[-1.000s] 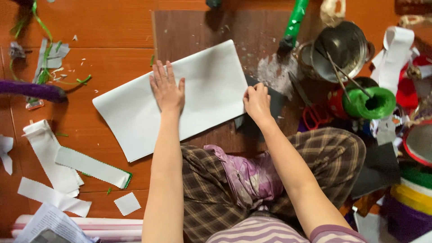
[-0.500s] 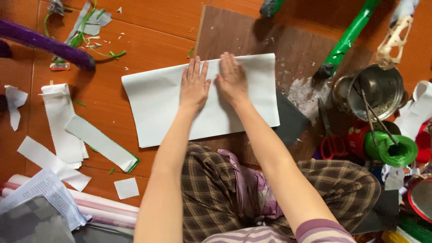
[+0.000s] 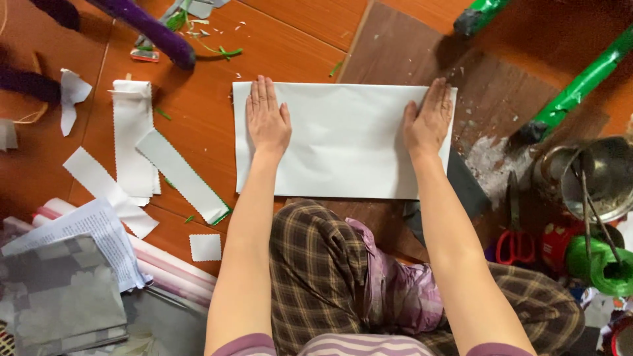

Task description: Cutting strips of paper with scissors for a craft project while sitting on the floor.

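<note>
Two flat, open palms, left hand (image 3: 266, 118) and right hand (image 3: 429, 120), press white paper sheet (image 3: 343, 142) on the floor (image 3: 198, 112); smoothing step, next likely needs a firm crease.

An orange wooden floor (image 3: 198, 112) carries a brown board (image 3: 409, 53). A white paper sheet (image 3: 343, 142) lies flat across both. Left of the sheet lie white paper strips (image 3: 132, 132); below-left of it, a small white square (image 3: 205, 247). Right of it stand red-handled scissors (image 3: 513, 237) and a metal pot (image 3: 603, 175).
</note>
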